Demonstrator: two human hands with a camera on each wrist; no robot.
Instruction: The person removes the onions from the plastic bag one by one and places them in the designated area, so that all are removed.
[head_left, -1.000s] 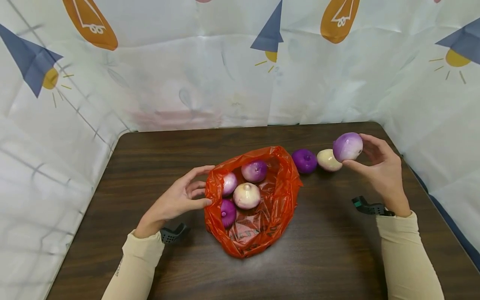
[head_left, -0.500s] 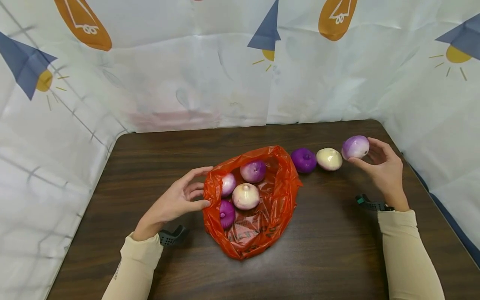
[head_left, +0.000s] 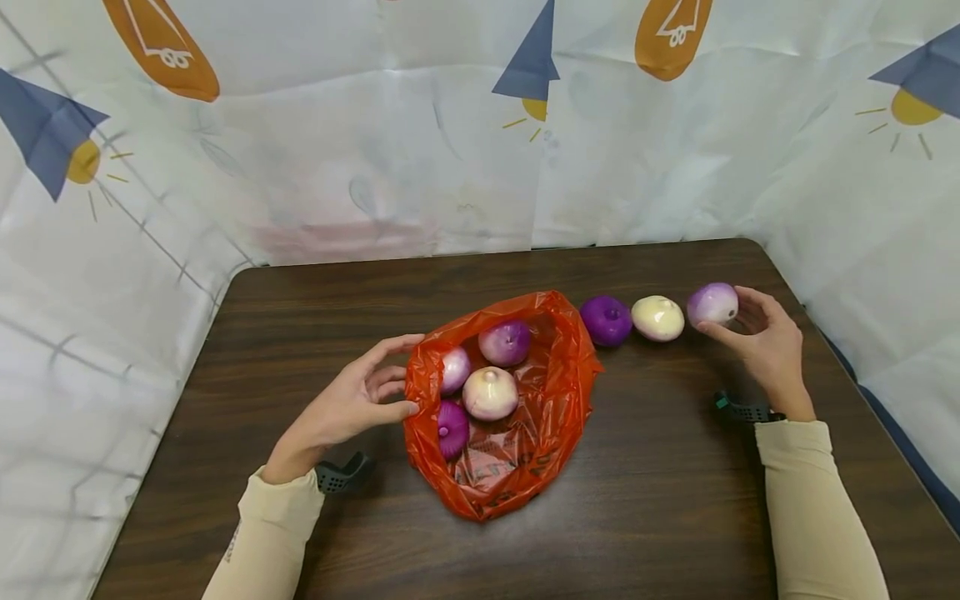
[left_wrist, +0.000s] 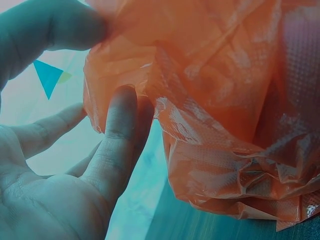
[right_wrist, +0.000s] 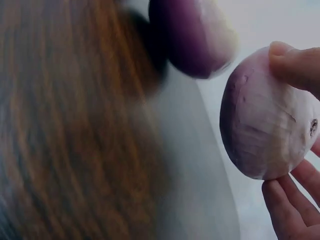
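**Purple-and-white onion (head_left: 712,303) comes level with the row, clamped in my right hand (head_left: 772,346)**

My right thumb and fingertips press opposite sides of this onion, kept apart only by its bulk. A second ago it hung in front of the pale onion (head_left: 657,318), partly hiding it; now it has shifted right and sits just beside it, so the pale one shows whole to the left of my right thumb. Further left of those fingertips is the dark purple onion (head_left: 606,321), near the rim of the red bag (head_left: 570,417). I can't tell whether the table (head_left: 300,333) already bears the one I hold. As I judge it, the shift puts a third onion in line outside the bag, though my grip on it isn't released.

My left hand (head_left: 341,408) holds the bag's near rim, thumb and forefinger spaced along it, and that hold looks unchanged. To the right of those fingers, inside the bag, lie a lilac onion (head_left: 453,369) closest to my forefinger, a magenta onion (head_left: 453,429) by my thumb tip, a cream onion (head_left: 490,393) beyond them, and a mauve onion (head_left: 506,343) farther from me.
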